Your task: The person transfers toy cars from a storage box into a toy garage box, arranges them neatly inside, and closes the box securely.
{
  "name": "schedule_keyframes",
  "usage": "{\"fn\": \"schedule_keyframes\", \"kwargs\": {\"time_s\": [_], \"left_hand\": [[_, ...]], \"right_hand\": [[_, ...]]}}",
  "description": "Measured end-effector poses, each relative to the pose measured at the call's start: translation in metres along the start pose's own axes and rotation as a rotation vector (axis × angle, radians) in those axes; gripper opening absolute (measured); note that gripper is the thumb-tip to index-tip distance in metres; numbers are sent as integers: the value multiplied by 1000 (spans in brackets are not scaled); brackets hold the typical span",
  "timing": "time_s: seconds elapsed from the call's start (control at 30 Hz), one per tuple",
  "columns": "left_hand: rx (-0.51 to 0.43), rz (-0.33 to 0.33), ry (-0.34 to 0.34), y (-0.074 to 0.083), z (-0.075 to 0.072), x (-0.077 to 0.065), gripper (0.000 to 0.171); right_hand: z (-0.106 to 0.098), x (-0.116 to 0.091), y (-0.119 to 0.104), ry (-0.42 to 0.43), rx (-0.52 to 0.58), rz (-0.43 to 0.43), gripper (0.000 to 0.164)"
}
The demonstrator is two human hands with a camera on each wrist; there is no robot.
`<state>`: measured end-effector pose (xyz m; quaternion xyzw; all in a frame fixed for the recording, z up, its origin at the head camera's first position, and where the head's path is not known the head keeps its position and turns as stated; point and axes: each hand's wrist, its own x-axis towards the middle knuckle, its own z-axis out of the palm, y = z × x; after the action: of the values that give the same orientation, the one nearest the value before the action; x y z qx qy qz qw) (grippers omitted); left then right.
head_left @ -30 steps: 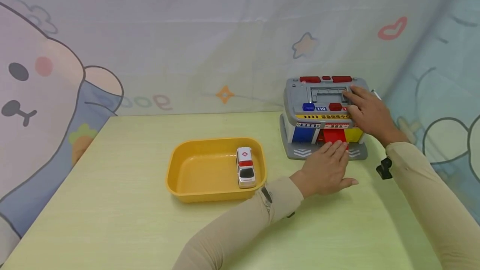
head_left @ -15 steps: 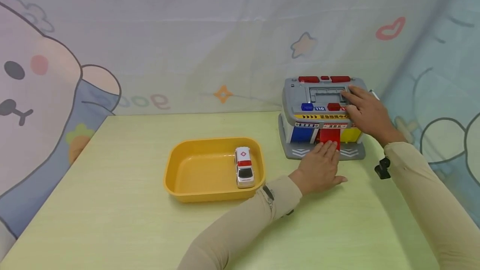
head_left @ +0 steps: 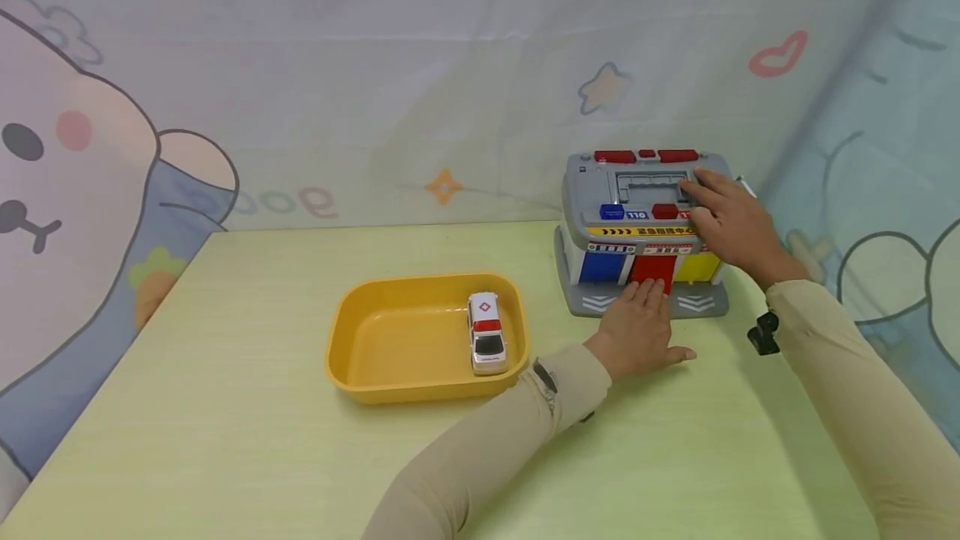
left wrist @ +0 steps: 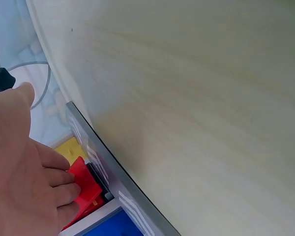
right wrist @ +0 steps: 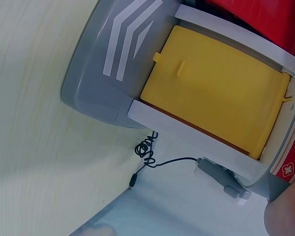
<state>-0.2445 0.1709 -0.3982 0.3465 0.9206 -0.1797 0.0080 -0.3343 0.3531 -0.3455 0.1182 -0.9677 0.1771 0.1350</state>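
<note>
A toy emergency garage (head_left: 588, 182) with a grey roof stands at the back right of the table. My left hand (head_left: 633, 332) presses straight fingertips against its red middle door (head_left: 655, 272). In the left wrist view, the fingers lie on the outside of that red door (left wrist: 86, 179), and a dark gap shows beside its lower edge. My right hand (head_left: 738, 227) rests on the right end of the roof, fingers by the recessed handle. The blue door (head_left: 602, 267) and the yellow door (right wrist: 216, 91) are both in their frames.
A yellow tray (head_left: 405, 394) sits left of the garage, with a white and red toy ambulance (head_left: 487, 336) at its right side. Beside the garage, a grey piece (right wrist: 219, 177) hangs on a coiled black cord (right wrist: 146, 150). A printed cloth (head_left: 450, 107) backs the table.
The red door, which stood tilted outward, has swung in closer to its frame. My left hand has moved with it, slightly left and toward the garage. The right hand stays on the roof.
</note>
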Motion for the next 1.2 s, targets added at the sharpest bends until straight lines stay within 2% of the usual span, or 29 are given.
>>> {"fn": "schedule_keyframes", "kwargs": {"time_s": [0.33, 0.8, 1.2], "left_hand": [[-101, -33, -54, 0, 0, 5, 96], [-62, -61, -82, 3, -1, 9, 96], [-63, -82, -75, 6, -1, 10, 97]], "right_hand": [[-3, -3, 2, 2, 0, 4, 58], [-7, -3, -1, -31, 0, 5, 58], [-8, -5, 1, -32, -2, -6, 58]]}}
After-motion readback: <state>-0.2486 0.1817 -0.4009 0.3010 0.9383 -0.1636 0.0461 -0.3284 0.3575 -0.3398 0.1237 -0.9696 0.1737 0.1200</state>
